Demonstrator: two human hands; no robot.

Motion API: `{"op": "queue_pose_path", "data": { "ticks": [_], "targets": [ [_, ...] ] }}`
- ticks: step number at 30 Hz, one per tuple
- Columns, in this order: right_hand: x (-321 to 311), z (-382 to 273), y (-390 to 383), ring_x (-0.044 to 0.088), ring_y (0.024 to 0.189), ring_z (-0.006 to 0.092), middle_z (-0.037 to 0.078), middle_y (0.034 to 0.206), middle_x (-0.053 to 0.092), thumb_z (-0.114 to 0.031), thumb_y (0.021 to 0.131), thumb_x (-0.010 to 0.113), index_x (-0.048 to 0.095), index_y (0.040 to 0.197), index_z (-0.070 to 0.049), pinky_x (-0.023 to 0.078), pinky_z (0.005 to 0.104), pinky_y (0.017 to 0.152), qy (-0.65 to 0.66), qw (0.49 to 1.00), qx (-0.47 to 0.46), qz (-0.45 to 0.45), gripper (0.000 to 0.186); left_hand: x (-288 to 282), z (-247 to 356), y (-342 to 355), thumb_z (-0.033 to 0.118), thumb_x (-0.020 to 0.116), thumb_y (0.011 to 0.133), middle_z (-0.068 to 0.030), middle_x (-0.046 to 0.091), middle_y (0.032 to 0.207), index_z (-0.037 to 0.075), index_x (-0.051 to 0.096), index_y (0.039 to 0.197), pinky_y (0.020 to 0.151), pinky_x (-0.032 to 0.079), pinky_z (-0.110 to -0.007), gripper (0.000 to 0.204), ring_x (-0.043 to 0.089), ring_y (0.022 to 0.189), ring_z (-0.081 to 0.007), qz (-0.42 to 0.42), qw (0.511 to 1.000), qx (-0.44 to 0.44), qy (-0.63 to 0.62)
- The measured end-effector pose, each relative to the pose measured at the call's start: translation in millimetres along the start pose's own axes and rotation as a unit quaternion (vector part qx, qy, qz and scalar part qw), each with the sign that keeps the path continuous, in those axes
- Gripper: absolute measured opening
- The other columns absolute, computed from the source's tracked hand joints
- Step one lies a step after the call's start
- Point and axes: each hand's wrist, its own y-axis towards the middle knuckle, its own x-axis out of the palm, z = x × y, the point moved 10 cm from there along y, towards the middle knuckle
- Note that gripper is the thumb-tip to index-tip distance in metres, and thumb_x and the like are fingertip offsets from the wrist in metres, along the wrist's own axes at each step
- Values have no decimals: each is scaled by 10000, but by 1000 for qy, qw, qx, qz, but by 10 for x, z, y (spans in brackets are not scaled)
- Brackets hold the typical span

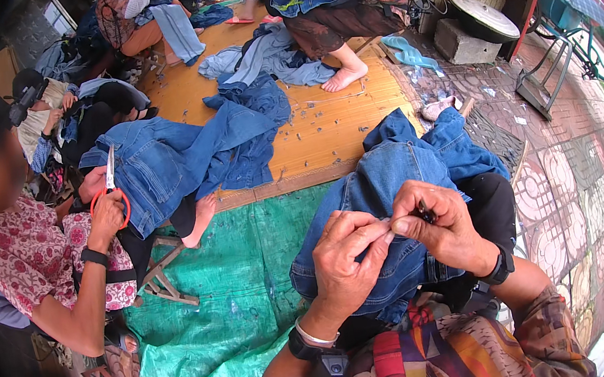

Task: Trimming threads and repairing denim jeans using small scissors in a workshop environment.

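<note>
1. While the jeans [391, 177] lie bunched over the lap, the left hand [348, 258] pinches the denim.
2. The right hand [439, 228] grips a small dark tool [426, 212], probably a thread snipper.
3. Keep cloth taut; cut only loose threads.

Small dark tool [426, 212] mostly buried in right hand [439, 228], kind unclear; denim garment [390, 170] half hidden under both hands (left hand [344, 258] too).
</note>
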Motion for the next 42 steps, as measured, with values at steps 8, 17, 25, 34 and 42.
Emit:
{"op": "queue_pose_path", "data": {
  "ticks": [8,17,25,34,42],
  "targets": [
    [-72,22,118,435,655,52,0,803,517,-210,917,637,551,959,-24,362,213,574,67,994,66,-46,209,-4,-376,-164,8,685,817,-59,631,806,-4,640,815,638,462,-251,47,587,720,-135,26,975,-148,-161],
    [-27,62,65,602,714,173,81,803,601,-135,859,681,571,960,1,471,298,636,-71,986,53,-141,202,102,-687,-340,101,609,919,4,610,826,13,607,843,637,401,-181,116,494,719,-31,1,920,-285,-269],
    [108,-159,189,614,666,293,107,760,608,-51,753,710,613,864,-6,455,376,575,-224,956,42,-186,154,126,-674,-356,127,594,932,7,615,812,13,600,863,669,415,-191,133,513,750,-36,-2,908,-300,-294],
    [211,-228,295,605,705,349,140,728,602,-45,718,686,609,784,-15,455,425,592,-288,931,8,-226,106,98,-605,-313,104,611,918,33,491,673,14,578,852,554,379,-218,116,433,614,-39,27,932,-253,-257],
    [253,-270,305,598,705,359,145,708,589,-42,717,663,583,754,-13,453,436,597,-303,919,6,-252,92,116,-646,-337,98,615,915,27,494,676,8,578,851,558,386,-224,117,434,619,-41,29,928,-263,-262]
  ]
}}
